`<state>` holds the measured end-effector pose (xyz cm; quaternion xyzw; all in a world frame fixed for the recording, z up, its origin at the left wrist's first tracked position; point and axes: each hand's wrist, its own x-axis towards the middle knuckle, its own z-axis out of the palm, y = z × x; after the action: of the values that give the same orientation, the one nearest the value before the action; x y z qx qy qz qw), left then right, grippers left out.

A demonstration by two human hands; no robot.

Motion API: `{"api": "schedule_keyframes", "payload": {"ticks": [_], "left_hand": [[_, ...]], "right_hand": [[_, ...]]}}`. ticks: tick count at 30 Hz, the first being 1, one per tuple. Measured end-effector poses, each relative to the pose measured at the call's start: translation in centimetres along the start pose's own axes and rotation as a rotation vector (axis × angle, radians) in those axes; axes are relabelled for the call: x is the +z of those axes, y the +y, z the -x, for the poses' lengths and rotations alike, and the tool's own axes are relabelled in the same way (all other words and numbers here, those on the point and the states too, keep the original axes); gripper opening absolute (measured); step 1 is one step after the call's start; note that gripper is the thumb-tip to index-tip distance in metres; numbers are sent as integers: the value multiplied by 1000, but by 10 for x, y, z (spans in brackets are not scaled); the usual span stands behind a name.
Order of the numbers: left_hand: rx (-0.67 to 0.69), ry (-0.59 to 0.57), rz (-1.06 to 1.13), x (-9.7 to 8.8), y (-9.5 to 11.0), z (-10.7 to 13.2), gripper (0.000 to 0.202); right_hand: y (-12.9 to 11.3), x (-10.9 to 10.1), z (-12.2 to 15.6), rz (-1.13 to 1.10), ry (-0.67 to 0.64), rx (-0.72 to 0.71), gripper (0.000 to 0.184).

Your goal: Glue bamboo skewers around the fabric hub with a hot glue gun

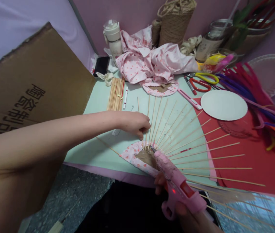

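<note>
My right hand (176, 207) grips a pink hot glue gun (176, 181), its nozzle touching the brown cardboard centre (147, 157) of a fabric-covered half disc (133, 153). Several thin bamboo sticks (200, 145) fan out from that centre like spokes. My left hand (134, 124) reaches across the table with fingers pinched on one stick (139, 119) at the left side of the fan, close to the centre.
A bundle of spare sticks (115, 94) and a pen lie behind. Pink fabric (152, 61), twine spool (173, 22), bottle (113, 35), scissors (202, 81), white paper disc (223, 105), pipe cleaners (261, 97), red mat (249, 155). A cardboard box (30, 84) stands left.
</note>
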<state>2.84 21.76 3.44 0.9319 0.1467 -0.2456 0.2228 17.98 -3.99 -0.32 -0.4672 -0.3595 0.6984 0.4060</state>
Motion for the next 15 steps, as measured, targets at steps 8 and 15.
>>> {"api": "schedule_keyframes", "payload": {"ticks": [8,15], "left_hand": [[-91,-18,-10,-3,5,-5,16],[-172,-49,-87,-6,15,-5,16]], "right_hand": [[11,2,1,-77,35,-3,68],[4,1,1,-41,18,40,63]]}}
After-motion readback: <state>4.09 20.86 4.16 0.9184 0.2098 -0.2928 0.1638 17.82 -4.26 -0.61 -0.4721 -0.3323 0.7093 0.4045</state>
